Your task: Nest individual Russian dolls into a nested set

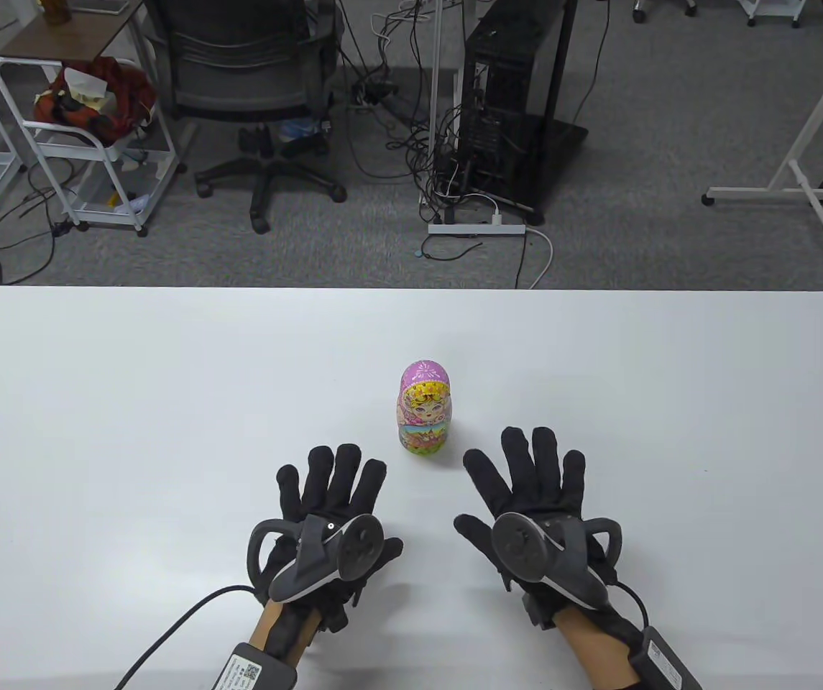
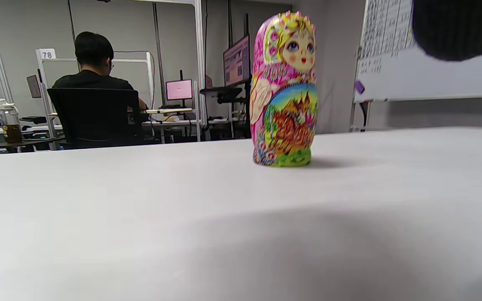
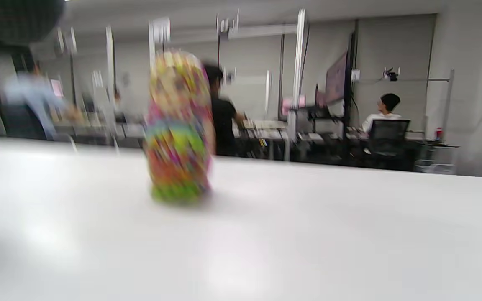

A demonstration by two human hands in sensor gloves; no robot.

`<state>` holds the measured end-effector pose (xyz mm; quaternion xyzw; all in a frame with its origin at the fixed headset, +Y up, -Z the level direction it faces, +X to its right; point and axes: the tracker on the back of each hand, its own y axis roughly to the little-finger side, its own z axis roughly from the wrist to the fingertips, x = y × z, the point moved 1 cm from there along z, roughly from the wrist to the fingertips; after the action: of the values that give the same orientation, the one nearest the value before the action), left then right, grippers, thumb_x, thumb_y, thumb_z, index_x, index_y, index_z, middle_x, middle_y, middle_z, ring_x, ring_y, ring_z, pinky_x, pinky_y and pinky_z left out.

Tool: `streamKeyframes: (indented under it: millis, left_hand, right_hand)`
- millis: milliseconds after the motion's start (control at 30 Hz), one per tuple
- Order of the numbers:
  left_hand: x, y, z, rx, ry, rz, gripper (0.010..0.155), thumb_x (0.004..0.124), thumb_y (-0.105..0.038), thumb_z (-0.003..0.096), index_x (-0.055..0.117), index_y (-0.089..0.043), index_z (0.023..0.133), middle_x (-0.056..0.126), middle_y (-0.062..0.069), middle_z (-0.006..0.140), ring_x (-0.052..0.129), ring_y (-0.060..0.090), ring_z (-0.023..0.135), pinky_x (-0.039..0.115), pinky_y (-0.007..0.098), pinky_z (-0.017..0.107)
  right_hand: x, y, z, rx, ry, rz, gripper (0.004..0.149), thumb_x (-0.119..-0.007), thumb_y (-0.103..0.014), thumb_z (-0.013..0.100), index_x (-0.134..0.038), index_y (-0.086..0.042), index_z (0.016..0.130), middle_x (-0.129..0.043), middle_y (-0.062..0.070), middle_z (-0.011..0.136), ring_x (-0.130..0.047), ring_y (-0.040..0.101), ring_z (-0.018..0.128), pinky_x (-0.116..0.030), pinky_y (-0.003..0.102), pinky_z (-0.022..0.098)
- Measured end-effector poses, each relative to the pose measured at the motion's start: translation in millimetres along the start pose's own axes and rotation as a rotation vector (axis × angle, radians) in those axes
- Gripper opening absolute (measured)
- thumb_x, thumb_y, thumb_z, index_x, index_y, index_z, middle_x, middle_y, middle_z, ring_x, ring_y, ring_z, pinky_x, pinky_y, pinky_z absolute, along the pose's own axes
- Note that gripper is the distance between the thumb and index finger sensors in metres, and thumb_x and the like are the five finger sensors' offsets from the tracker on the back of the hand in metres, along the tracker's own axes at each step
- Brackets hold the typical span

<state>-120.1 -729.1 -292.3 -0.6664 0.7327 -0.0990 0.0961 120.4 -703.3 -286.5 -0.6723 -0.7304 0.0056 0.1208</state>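
Left hand point(image 1: 328, 514), right hand point(image 1: 537, 503), fingers spread flat, doll point(image 1: 424, 418) untouched

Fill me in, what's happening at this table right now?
A person in sensor gloves is working on nesting Russian dolls. One closed, upright doll stands on the white table; no loose halves or other dolls show. The left hand and right hand lie flat, fingers spread, on either side of it, touching nothing. It looks either fully nested or not yet begun.
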Motion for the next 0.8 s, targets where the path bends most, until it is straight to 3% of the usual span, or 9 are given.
streamKeyframes:
  millis: [33,200,433,800]
  left_hand:
    - [4,-2,1,-0.002,0.028,0.028,0.103,0.064,-0.078,0.0396,0.003,-0.033,0.109,-0.006,0.009,0.115,0.006,0.045,0.108,0.01,0.076,0.065]
    - [17,-5,5,-0.008,0.12,0.086,0.105,0.062,-0.082,0.0383,-0.003,-0.034,0.107,-0.013,0.006,0.113,-0.001,0.046,0.107,0.006,0.078,0.063]
    - [13,1,4,-0.019,0.034,0.025,0.105,0.063,-0.083,0.037,0.001,-0.035,0.108,-0.006,0.005,0.116,0.004,0.047,0.108,0.01,0.079,0.062]
    - [10,2,4,-0.02,0.022,0.0,0.104,0.064,-0.083,0.0363,0.005,-0.036,0.108,-0.003,0.004,0.117,0.008,0.047,0.109,0.013,0.08,0.062]
  right_hand:
    - [-7,1,0,-0.017,-0.035,-0.081,0.085,-0.065,-0.074,0.042,-0.004,-0.052,0.098,0.01,-0.002,0.112,0.007,0.036,0.105,-0.009,0.068,0.073]
    - [-14,0,2,-0.011,-0.07,-0.061,0.089,-0.069,-0.074,0.04,-0.003,-0.052,0.097,0.015,-0.004,0.109,0.013,0.036,0.102,-0.003,0.067,0.071]
    - [-11,-2,0,0.0,-0.06,-0.068,0.092,-0.07,-0.075,0.038,-0.003,-0.053,0.096,0.019,-0.005,0.107,0.016,0.034,0.101,-0.002,0.067,0.07]
    - [-13,-4,0,0.017,-0.086,-0.054,0.091,-0.071,-0.075,0.038,-0.005,-0.054,0.097,0.018,-0.009,0.107,0.015,0.035,0.101,-0.003,0.067,0.071]
